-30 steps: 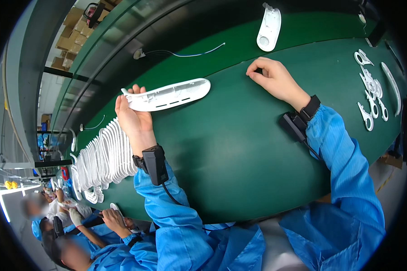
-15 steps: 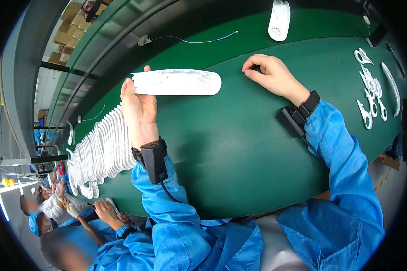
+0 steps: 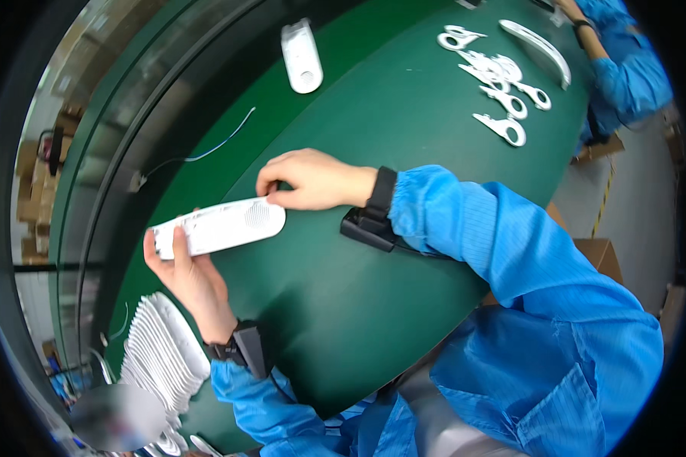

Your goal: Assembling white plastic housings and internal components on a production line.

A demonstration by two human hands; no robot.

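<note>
A long white plastic housing (image 3: 219,227) lies across my left hand (image 3: 194,282), its inner side up and a round grille of small holes near the rounded right end. My left fingers and thumb grip the other, squarer end. At the upper edge of the rounded end, my right hand (image 3: 312,180) has its fingers curled and its thumb and fingertips close together. They touch or nearly touch the housing there; whatever is between them is hidden. Black devices are strapped to both of my wrists.
A row of nested white housings (image 3: 164,354) stands at lower left. Another white housing (image 3: 302,61) lies at the back, near a thin cable (image 3: 206,154). Several white ring-ended parts (image 3: 503,84) and a curved white strip (image 3: 537,46) lie far right. A co-worker's sleeve (image 3: 628,76) is beyond.
My view has turned, so the table appears rotated. My right hand has come over to the rounded end of the housing. The left hand still holds the housing, now tilted with its thumb over it.
</note>
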